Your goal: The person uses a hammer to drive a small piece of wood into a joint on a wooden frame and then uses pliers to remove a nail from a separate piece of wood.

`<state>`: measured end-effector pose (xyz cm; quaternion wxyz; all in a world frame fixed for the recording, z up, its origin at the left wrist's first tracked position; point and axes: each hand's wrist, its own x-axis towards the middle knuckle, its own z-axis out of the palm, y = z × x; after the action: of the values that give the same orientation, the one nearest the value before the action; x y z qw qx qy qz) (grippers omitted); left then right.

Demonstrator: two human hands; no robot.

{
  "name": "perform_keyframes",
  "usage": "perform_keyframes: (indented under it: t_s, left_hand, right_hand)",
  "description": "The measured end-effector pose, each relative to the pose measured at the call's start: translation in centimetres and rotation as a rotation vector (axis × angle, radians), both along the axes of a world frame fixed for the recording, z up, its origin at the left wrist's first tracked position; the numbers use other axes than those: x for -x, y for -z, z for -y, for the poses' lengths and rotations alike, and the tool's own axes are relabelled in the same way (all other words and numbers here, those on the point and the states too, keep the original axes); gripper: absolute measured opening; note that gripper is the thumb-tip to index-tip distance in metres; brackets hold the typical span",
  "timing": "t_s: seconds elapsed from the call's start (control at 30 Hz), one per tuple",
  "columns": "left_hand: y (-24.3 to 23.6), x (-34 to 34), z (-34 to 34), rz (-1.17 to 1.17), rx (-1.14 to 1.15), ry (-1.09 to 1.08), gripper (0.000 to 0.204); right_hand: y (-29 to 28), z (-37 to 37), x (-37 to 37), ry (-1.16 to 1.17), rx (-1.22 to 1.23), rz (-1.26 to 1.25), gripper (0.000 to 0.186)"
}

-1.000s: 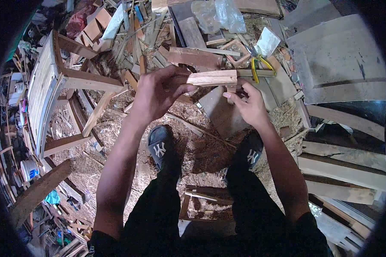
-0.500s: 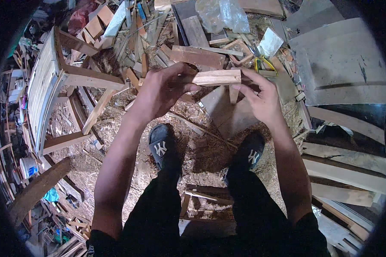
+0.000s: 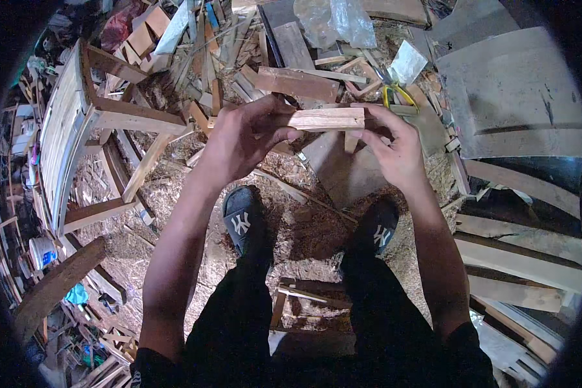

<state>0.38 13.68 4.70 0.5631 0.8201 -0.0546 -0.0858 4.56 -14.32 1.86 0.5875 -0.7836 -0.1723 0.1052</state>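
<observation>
A short pale wooden block (image 3: 330, 119) is held up level in front of me, above the littered floor. My left hand (image 3: 249, 136) grips its left end, with the thumb below and the fingers curled over the top. At the other end, my right hand (image 3: 394, 142) pinches the block between thumb and fingers. A small wooden piece (image 3: 351, 142) shows just beneath the block's right end; whether it is joined to the block I cannot tell. The far sides of both hands' fingers are partly hidden.
Sawdust and wood scraps cover the floor (image 3: 174, 258). A slatted wooden frame (image 3: 64, 136) stands at the left. Yellow-handled pliers (image 3: 399, 97) lie beyond my right hand. Large grey boards (image 3: 517, 97) and several planks (image 3: 524, 262) fill the right side. A brown plank (image 3: 297, 84) lies ahead.
Almost nothing differs. The block has tipped very slightly in my hands, and both hands keep their hold in nearly the same place.
</observation>
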Motion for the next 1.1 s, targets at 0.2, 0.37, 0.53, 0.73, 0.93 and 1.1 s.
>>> perform_keyframes:
  t_s: [0.2,0.37,0.53,0.73,0.93,1.1]
  left_hand:
    - [-0.4,-0.2,-0.3,-0.020,-0.112,0.023,0.031]
    - [-0.7,0.1,-0.3,0.048,-0.116,0.018,0.031]
    - [-0.6,0.1,-0.5,0.083,-0.181,0.031,0.031]
    - [-0.7,0.2,-0.5,0.031,-0.138,0.014,0.033]
    - [-0.5,0.3,-0.7,0.034,-0.170,-0.024,0.036]
    - [-0.4,0.7,-0.6,-0.004,-0.106,-0.020,0.038]
  right_hand:
    - [-0.3,-0.6,0.3,0.026,-0.064,-0.264,0.040]
    - [0.6,-0.8,0.0,-0.011,-0.185,-0.359,0.039]
    - [0.9,-0.7,0.3,-0.014,-0.131,-0.296,0.037]
    - [0.4,-1.0,0.4,-0.008,-0.152,-0.286,0.036]
    - [0.9,-1.0,0.4,-0.007,-0.107,-0.239,0.038]
    - [1.4,-0.7,0.2,-0.021,-0.125,-0.209,0.039]
